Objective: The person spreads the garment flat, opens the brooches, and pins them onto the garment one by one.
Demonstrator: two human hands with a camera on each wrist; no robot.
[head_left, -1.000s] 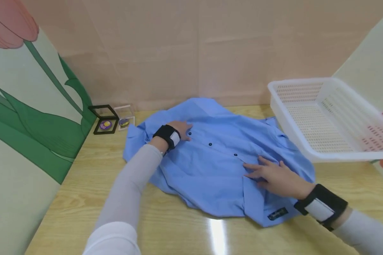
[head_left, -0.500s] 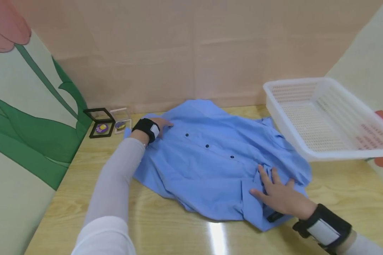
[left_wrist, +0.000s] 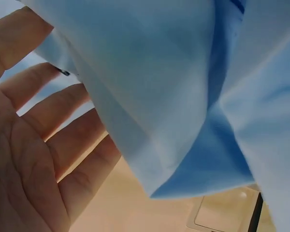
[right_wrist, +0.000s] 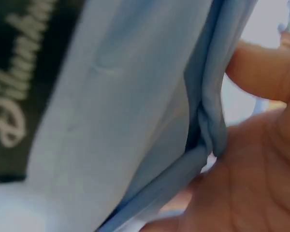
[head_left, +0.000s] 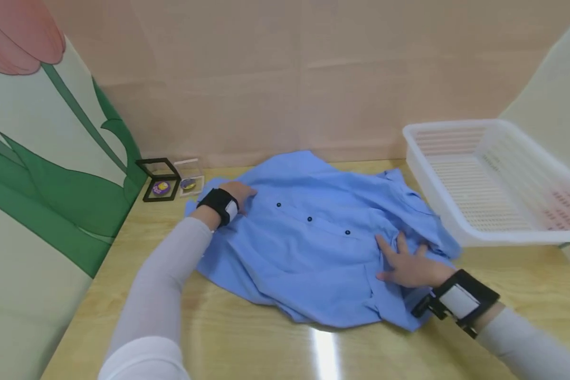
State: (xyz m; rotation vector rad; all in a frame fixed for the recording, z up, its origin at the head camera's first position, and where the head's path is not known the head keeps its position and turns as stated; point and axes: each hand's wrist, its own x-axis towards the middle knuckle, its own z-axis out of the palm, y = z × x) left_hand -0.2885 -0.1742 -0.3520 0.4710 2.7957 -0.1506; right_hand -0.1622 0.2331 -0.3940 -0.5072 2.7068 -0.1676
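Blue shirt (head_left: 309,261) (black label (right_wrist: 31,92), script starting "Dil") lies under left hand (head_left: 237,195) and right hand (head_left: 414,267), each grip wide.

the left hand (left_wrist: 31,140) spreads its fingers at blue cloth's (left_wrist: 145,87) edge.

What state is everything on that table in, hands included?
Blue shirt: spread out, wrinkled
Black case: open, lid raised
Purple badge: in the black case
Clear case: open
White basket: upright
Wristbands: strapped on
Left hand: resting on the shirt
Right hand: fingers spread on the shirt
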